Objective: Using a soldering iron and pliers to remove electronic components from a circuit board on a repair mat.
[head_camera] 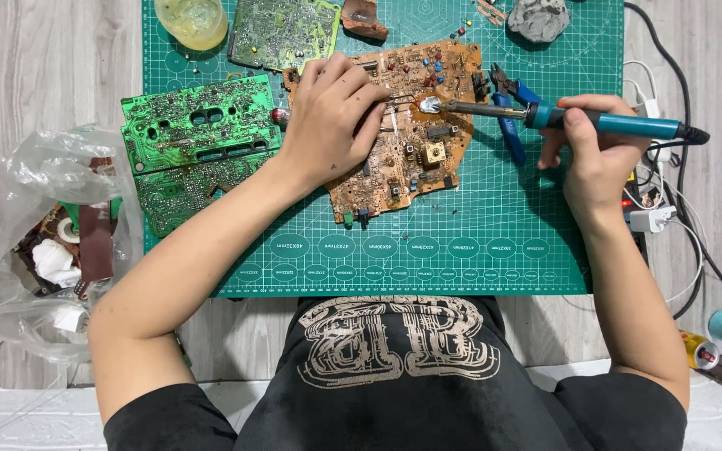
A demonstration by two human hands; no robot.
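Your black shirt (394, 376) fills the near edge; beyond it the brown circuit board (403, 125) lies on the green cutting mat (428, 250). Your left hand (332, 117) presses flat on the board's left part, apparently pinching thin solder wire. Your right hand (595, 154) grips the blue soldering iron (578, 119), right of the board, tip touching it. The hot tip sits near your left fingertips: a slip could burn them or bridge joints.

A pale grey wood-grain tabletop (43, 67) fills the view under even, soft light. A green gridded cutting mat (461, 259) covers its middle. A crumpled clear plastic bag (18, 209) sits at one side, black and white cables (695, 250) trail along the other, and white textured sheeting (27, 418) edges the near side.
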